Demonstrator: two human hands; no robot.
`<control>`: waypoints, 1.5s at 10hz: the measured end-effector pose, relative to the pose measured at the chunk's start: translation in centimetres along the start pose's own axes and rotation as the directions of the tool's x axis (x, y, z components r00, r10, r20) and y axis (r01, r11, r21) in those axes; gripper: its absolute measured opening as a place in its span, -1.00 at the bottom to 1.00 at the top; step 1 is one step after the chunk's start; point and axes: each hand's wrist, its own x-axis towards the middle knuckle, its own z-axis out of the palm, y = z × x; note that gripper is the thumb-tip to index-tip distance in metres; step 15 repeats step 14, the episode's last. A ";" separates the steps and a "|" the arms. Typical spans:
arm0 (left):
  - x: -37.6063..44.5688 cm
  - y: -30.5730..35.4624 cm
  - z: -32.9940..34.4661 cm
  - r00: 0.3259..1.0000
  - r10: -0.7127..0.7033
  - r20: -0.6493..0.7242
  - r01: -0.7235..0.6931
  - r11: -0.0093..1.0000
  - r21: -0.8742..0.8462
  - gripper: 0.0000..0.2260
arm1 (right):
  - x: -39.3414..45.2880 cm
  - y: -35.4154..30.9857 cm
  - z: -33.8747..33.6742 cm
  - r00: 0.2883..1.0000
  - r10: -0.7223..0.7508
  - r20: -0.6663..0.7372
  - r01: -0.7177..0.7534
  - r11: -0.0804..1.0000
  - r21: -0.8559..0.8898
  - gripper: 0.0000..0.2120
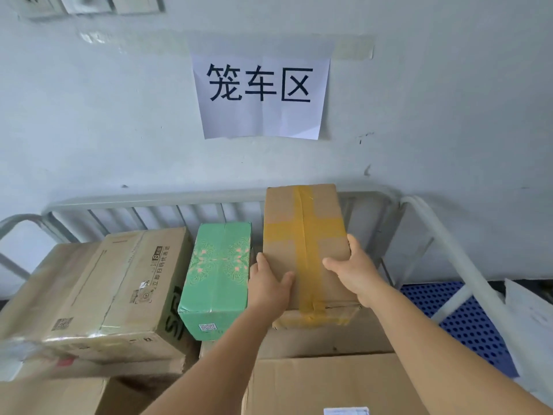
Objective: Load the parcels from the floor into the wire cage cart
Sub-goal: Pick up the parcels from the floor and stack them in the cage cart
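While our left hand (269, 287) and right hand (356, 274) clamp the taped box (305, 235), fingers gripping its near corners, it sits beside the green parcel (217, 274) in the cage cart (155, 200).

Brown cardboard parcel (305, 250) crossed by yellow tape, held at its near end. Mint-green box (217, 277) just left of the grip, printed with pink-and-green floral fans. Further left, tan carton (119, 289) with black lettering. White sign (260, 95), black characters. Blue perforated floor panel (460, 319) right of the grip. Pale grey cage cart rail (155, 200).
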 end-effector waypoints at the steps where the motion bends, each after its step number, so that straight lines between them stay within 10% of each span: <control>1: 1.3 -0.9 1.9 0.998 -0.052 0.039 0.050 0.997 0.052 -0.22 | 1.7 1.8 0.6 0.999 0.048 0.023 -0.048 0.999 -0.026 -0.19; 6: 4.5 -3.8 5.8 0.990 -0.076 0.123 0.049 0.977 0.208 -0.29 | 6.5 6.4 2.8 0.993 0.087 0.075 -0.075 0.986 -0.148 -0.21; 8: 4.6 -4.8 3.5 0.993 0.043 0.107 -0.100 0.783 0.614 -0.33 | 5.1 5.8 4.4 0.959 -0.087 0.268 0.256 0.664 -0.702 -0.06; 10: 4.6 -7.7 1.2 0.984 -0.146 0.106 0.034 0.727 0.686 -0.30 | 3.2 5.9 7.1 0.901 0.010 0.433 0.383 0.446 -0.809 0.00; 15: 1.1 -6.5 -2.0 0.981 -0.039 0.188 -0.097 0.744 0.661 -0.34 | 1.8 3.1 6.6 0.912 0.001 0.411 0.366 0.454 -0.812 -0.07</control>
